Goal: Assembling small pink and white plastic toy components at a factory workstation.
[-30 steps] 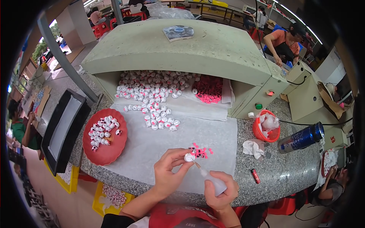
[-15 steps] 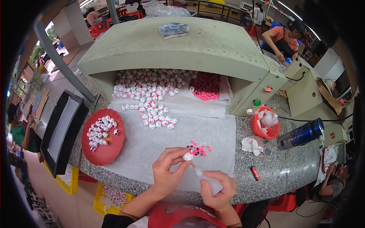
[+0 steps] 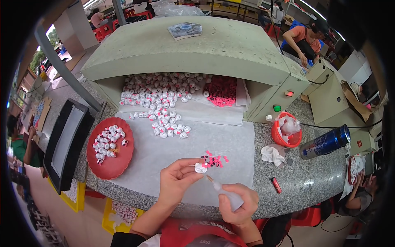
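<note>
Between the thumb and fingers of my left hand (image 3: 177, 178) is a small white rounded piece (image 3: 200, 167) with pink on it. My right hand (image 3: 238, 203) grips a translucent squeeze bottle (image 3: 229, 196), its thin brownish nozzle tip pointing up and left, a little below the white piece and apart from it. Just beyond my fingertips, several small pink and dark bits (image 3: 214, 159) lie on a white paper sheet (image 3: 164, 150). To the left, a red scalloped plate (image 3: 109, 171) holds several similar white pieces, some with dark spots.
A pale green metal box (image 3: 185, 49) stands across the back, with many white pieces (image 3: 158, 88) and a pink pile (image 3: 222, 91) inside. At right are an orange-red basket (image 3: 276, 136), crumpled tissue (image 3: 271, 155), a blue tumbler (image 3: 325, 142) and a small red tube (image 3: 276, 185). A black tray (image 3: 55, 158) lies far left.
The bottle's nozzle has drawn away from the white piece, down and to the right. My left hand has shifted slightly left and turned the piece.
</note>
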